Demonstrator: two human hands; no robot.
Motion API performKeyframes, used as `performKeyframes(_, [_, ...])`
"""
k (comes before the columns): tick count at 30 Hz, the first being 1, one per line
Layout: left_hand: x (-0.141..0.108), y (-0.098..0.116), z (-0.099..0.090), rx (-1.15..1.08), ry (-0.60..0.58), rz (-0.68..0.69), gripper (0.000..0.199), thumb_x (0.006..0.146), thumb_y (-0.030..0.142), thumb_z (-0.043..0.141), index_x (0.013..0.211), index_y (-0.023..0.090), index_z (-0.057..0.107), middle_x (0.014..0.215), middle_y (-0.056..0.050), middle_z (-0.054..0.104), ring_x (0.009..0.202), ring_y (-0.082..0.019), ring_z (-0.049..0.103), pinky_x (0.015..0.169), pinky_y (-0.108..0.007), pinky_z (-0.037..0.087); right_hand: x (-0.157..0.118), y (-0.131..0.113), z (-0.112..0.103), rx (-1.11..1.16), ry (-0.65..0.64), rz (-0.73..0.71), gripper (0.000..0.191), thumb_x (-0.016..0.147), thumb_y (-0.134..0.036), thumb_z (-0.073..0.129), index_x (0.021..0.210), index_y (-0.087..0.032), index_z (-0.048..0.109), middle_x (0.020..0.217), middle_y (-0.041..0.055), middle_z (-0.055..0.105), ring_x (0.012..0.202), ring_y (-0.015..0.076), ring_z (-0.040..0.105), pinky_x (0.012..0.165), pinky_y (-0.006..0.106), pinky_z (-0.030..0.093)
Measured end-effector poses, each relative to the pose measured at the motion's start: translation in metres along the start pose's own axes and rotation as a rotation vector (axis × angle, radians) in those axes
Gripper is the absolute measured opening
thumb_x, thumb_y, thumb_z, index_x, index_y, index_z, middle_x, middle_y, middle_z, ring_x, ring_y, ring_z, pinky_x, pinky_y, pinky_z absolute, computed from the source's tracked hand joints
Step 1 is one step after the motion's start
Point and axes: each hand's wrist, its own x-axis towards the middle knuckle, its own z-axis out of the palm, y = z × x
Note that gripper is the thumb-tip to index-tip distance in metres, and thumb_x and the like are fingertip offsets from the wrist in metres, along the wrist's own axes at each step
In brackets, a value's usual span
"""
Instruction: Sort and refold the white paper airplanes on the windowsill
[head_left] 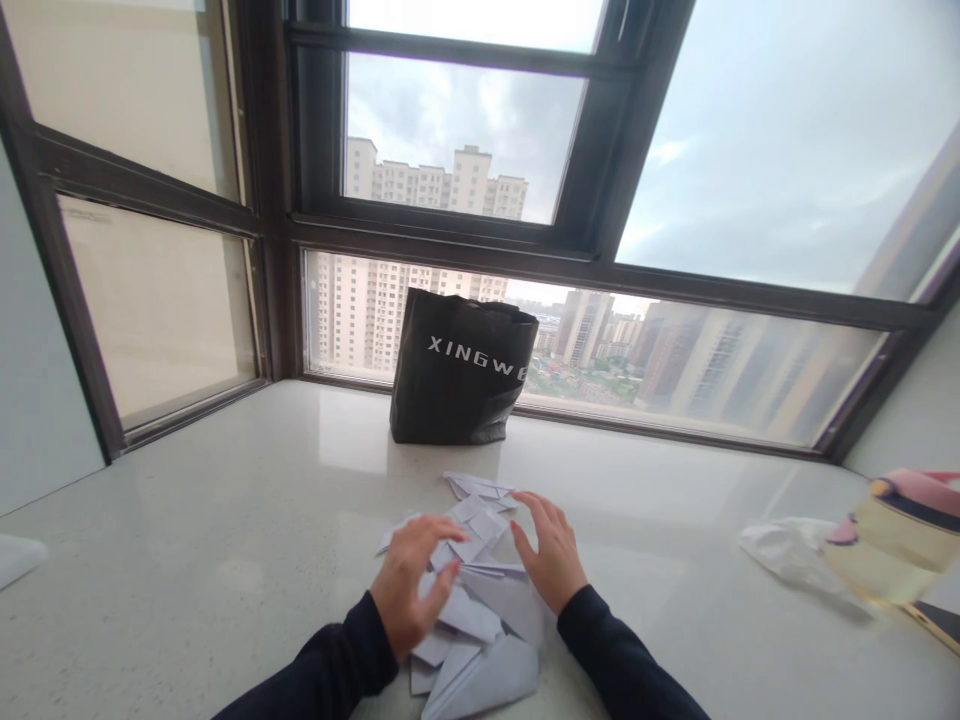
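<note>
A loose pile of folded white paper pieces (480,600) lies on the pale sill in front of me, some pointed like paper planes. My left hand (415,580) is over the pile's left side, thumb and fingers apart and curved, with no piece gripped. On the opposite side, my right hand (549,550) has its fingers spread beside the upper pieces, and it holds nothing. Whether the fingertips touch the paper I cannot tell. At the far end of the pile sits a flatter folded paper (480,488).
Behind the pile a black bag (461,385) with white lettering stands against the window. To the right are a crumpled white tissue (787,550), a bottle with a pink lid (900,545) and part of a dark flat object (937,622). Something white (19,558) lies at the left edge.
</note>
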Motion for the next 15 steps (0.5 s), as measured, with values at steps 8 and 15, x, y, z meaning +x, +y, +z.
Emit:
performKeyframes(8, [-0.017, 0.017, 0.022, 0.138, -0.509, 0.018, 0.064, 0.064, 0.029, 0.059, 0.124, 0.025, 0.036, 0.133, -0.007, 0.037, 0.117, -0.031, 0.036, 0.095, -0.057, 0.020, 0.041, 0.016, 0.029, -0.113, -0.292, -0.078, 0.054, 0.073, -0.021, 0.052, 0.126, -0.015, 0.039, 0.120, 0.0094, 0.052, 0.115, 0.0202, 0.041, 0.090, 0.031, 0.036])
performKeyframes(15, [-0.011, -0.013, 0.025, 0.062, -0.311, 0.089, 0.057, 0.071, 0.012, 0.044, 0.127, 0.012, 0.032, 0.125, -0.012, 0.045, 0.114, -0.021, 0.042, 0.095, -0.033, 0.037, 0.034, 0.018, 0.025, -0.199, -0.281, 0.007, 0.030, 0.079, -0.012, 0.044, 0.106, -0.014, 0.058, 0.090, 0.0127, 0.066, 0.088, 0.0221, 0.059, 0.073, 0.030, 0.043])
